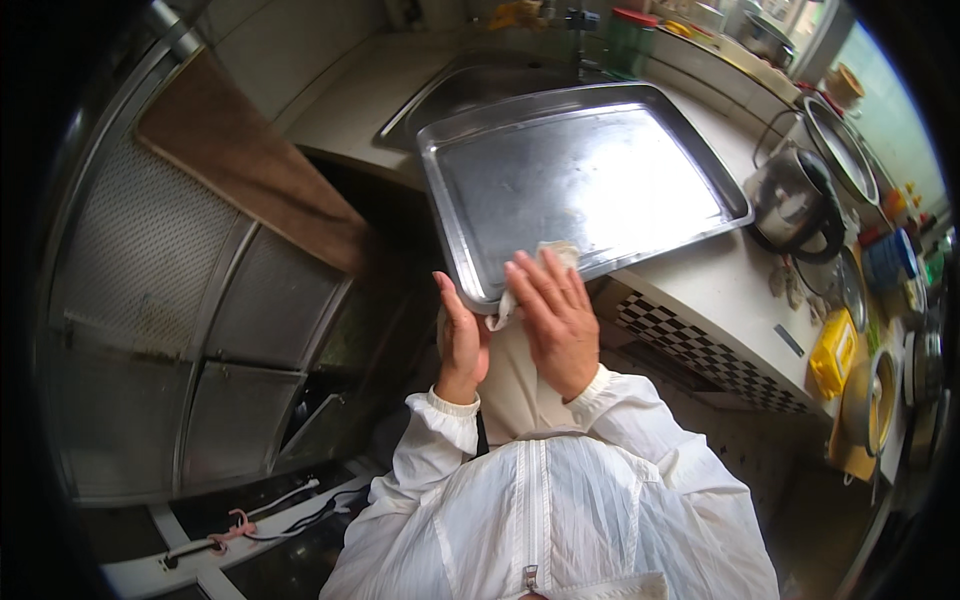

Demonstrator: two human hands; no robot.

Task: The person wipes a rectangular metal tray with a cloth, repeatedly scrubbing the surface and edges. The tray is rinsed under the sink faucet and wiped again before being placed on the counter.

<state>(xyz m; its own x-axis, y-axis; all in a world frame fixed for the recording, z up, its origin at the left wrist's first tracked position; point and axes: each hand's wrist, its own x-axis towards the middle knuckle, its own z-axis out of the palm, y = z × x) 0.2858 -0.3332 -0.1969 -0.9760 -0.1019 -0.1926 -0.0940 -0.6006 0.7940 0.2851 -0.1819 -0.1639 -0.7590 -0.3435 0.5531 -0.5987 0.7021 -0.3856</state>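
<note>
A shallow rectangular metal tray [517, 180] lies before me, its far part over the sink and its right part over the white countertop. At the tray's near left corner, my left hand [461, 349] supports it, thumb up along the outer side and the other fingers mostly hidden. My right hand [556, 322] lies flat over the near rim, fingers pointing into the tray. Under those fingers is a pale cloth [559, 253], pressed against the metal; part of it hangs over the rim between my hands. Bright window light reflects off the tray's bottom.
Behind the tray are the sink [465, 79] and a green jar with a red lid [631, 45]. An electric kettle [795, 199] stands close to the tray's right corner. A yellow packet [832, 352] lies farther along the countertop [720, 289]. A brown board [247, 169] juts in at left.
</note>
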